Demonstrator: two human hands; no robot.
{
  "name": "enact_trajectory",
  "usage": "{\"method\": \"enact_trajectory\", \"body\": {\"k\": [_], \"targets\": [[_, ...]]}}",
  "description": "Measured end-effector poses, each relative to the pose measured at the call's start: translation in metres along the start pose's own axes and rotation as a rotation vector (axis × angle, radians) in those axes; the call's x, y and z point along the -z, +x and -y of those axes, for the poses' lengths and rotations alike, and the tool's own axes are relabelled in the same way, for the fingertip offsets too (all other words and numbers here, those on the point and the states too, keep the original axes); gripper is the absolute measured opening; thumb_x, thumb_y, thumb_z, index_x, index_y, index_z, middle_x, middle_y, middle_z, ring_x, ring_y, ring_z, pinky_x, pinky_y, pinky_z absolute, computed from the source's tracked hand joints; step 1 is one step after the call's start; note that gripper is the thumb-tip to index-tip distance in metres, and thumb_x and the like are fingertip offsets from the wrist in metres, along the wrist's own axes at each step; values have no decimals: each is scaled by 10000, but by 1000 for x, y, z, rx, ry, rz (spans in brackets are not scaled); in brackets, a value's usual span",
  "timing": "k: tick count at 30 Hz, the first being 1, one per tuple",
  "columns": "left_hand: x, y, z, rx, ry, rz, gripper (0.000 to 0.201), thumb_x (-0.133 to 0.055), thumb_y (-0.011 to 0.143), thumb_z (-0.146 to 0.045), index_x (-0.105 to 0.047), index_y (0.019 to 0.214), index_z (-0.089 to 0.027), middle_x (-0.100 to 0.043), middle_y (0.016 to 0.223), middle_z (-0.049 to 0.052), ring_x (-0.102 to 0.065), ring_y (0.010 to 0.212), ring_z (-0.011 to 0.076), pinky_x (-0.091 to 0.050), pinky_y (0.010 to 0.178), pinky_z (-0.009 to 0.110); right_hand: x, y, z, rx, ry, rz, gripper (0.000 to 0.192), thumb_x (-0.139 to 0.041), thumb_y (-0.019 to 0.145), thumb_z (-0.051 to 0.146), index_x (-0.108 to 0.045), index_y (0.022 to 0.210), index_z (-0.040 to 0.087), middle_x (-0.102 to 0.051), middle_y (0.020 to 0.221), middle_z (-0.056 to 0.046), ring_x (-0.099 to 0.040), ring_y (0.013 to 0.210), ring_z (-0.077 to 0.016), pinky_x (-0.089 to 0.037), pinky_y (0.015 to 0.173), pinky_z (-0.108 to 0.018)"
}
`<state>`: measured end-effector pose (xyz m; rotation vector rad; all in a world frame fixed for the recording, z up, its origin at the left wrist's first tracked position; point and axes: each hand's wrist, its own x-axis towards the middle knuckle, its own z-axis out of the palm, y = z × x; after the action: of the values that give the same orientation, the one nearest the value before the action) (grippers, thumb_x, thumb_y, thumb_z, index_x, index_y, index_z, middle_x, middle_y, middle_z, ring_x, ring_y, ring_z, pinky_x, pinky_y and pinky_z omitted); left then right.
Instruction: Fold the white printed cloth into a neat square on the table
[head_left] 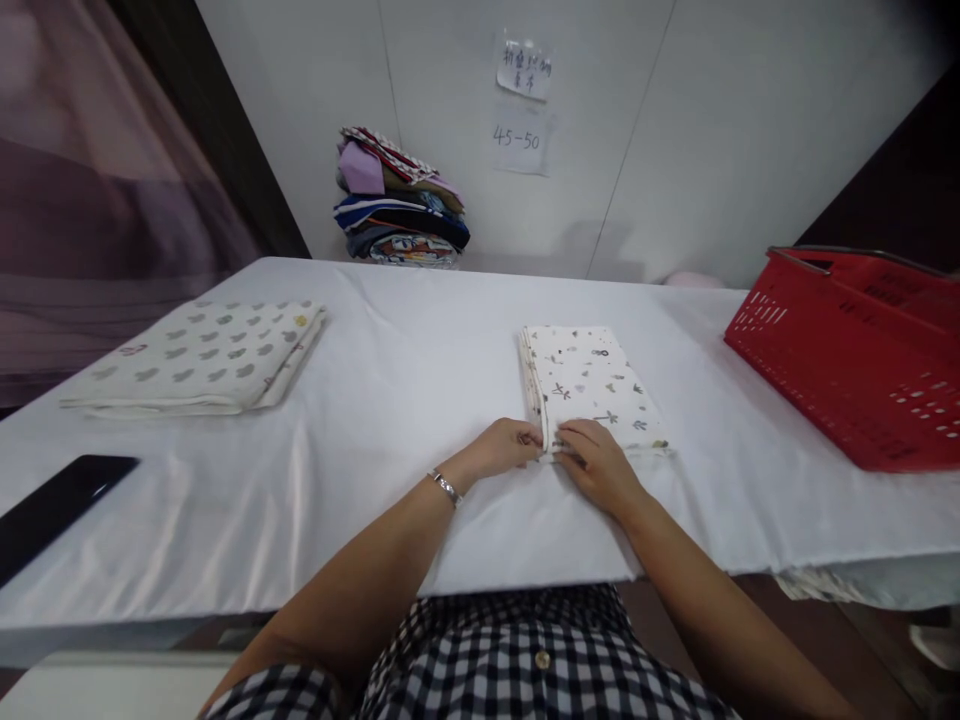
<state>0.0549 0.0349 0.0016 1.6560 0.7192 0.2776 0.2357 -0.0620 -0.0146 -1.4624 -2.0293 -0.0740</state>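
Observation:
A folded white cloth (pixel 592 375) with small plant and animal prints lies on the white-covered table (pixel 420 380), right of the middle. At its near left corner my left hand (pixel 508 447) pinches the layered edge between thumb and fingers. My right hand (pixel 596 465) is on the near edge, fingers curled over the top and thumb beneath, gripping the same cloth close to the left hand. A second folded cloth (pixel 206 355), with grey mushroom-like prints, lies flat at the left, away from both hands.
A red plastic basket (pixel 847 350) stands at the right. Several folded fabrics (pixel 401 205) are stacked against the back wall. A black flat device (pixel 56 505) lies near the left edge. Paper signs (pixel 523 100) hang on the wall.

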Motion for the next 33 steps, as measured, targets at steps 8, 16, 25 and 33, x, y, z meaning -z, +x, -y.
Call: {"method": "enact_trajectory", "body": {"k": [8, 16, 25, 33], "targets": [[-14, 3, 16, -132, 42, -151, 169, -583, 714, -256, -667, 821, -154, -611, 708, 3, -530, 630, 103, -424, 577, 210, -7, 0, -5, 37, -48, -7, 223, -437, 882, 202, -579, 1054, 186, -618, 1013, -101, -538, 959, -224, -453, 837, -416], [-20, -1, 14, -138, 57, -205, 200, -568, 728, -301, -663, 828, -156, -613, 709, 3, -521, 642, 115, -404, 575, 215, -6, -2, -4, 17, 37, -24, 235, -459, 846, 171, -570, 1052, 192, -611, 1015, -100, -533, 971, -223, -448, 849, -409], [-19, -1, 14, -130, 131, -195, 205, -503, 748, -293, -662, 747, -164, -574, 626, -26, -484, 590, 104, -360, 547, 217, -6, 7, 11, -248, 182, -118, 106, -515, 826, 258, -600, 869, 210, -601, 914, -61, -536, 890, -192, -437, 787, -339], [-18, -2, 12, -162, 178, -174, 204, -474, 750, -246, -666, 736, -179, -595, 643, -22, -501, 616, 110, -376, 581, 215, -3, 15, 28, -342, -82, -2, 121, -515, 802, 226, -562, 694, 196, -543, 738, -27, -482, 754, -175, -352, 718, -316]]}}
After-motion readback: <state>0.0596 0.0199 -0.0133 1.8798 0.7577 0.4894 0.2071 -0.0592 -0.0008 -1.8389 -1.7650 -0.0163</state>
